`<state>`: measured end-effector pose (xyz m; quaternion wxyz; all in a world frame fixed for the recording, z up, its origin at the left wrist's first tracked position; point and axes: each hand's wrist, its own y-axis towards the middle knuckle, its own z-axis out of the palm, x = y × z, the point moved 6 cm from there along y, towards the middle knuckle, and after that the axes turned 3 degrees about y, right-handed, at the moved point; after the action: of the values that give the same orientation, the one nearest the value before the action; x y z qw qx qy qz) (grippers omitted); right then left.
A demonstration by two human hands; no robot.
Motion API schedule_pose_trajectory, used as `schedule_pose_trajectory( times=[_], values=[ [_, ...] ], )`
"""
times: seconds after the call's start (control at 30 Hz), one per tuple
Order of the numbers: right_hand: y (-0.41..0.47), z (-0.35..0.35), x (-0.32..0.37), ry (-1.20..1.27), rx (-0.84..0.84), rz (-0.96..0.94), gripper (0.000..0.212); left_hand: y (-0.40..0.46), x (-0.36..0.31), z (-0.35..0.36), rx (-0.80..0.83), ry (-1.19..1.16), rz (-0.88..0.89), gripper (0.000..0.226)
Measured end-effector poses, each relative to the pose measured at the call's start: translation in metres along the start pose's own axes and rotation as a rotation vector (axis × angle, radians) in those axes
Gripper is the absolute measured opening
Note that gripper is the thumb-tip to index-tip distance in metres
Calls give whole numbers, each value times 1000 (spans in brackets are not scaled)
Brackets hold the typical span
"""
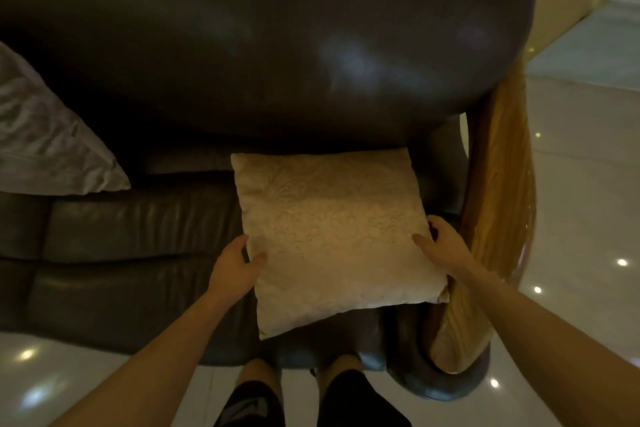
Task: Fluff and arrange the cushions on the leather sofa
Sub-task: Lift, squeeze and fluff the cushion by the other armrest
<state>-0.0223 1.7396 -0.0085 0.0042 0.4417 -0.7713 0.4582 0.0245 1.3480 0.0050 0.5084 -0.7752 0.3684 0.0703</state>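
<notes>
Head view looks straight down on the dark leather sofa (145,229), which fills most of what you see: its rounded, shiny backrest spreads across the top, and the seat runs from the left edge to the wooden armrest (498,184) on the right. Pale glossy floor (588,184) shows beyond the armrest and along the bottom, dotted with reflected lights.

Your beige cushion (332,232) with a faint raised leaf pattern lies flat on the seat at the right end, its far edge tucked under the backrest and its near right corner just beside the armrest. A second, grey cushion (45,142) leans at the far left, cut off by the edge, well apart from the beige one.

Both of your bare forearms reach in from the bottom. Your left hand (237,267) grips the beige cushion's left edge, thumb on top of the fabric and fingers curled under or behind the side. Your right hand (441,243) holds the right edge the same way, thumb lying on top and fingers wrapped around the side next to the armrest. Your knees in dark shorts (346,399) show at the bottom centre, close to the sofa's front.
</notes>
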Motion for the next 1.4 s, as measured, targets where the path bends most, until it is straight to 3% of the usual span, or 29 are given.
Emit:
schedule_pose_trajectory(
  times=[0.27,0.43,0.53,0.63,0.8,0.93,1.13,1.27,1.4],
  values=[
    [38,20,-10,195,88,129,89,42,17,9,43,-149,-127,102],
    [53,35,-17,242,90,228,110,62,23,14,101,-388,-239,132],
    [58,37,-25,287,63,275,120,63,26,21,109,-471,-292,114],
    [57,34,-28,339,27,310,116,62,31,27,86,-522,-337,93],
    [41,36,-23,468,-3,325,125,52,30,21,37,-553,-305,76],
    [18,41,-14,509,-50,313,113,36,27,8,-9,-564,-254,62],
    [-21,30,4,602,-90,244,98,10,8,-27,-35,-543,-129,62],
    [-48,9,18,609,-117,163,97,-11,-12,-49,-57,-530,-44,58],
    [-86,-22,37,612,-152,55,97,-48,-34,-73,-85,-517,53,69]
  ],
)
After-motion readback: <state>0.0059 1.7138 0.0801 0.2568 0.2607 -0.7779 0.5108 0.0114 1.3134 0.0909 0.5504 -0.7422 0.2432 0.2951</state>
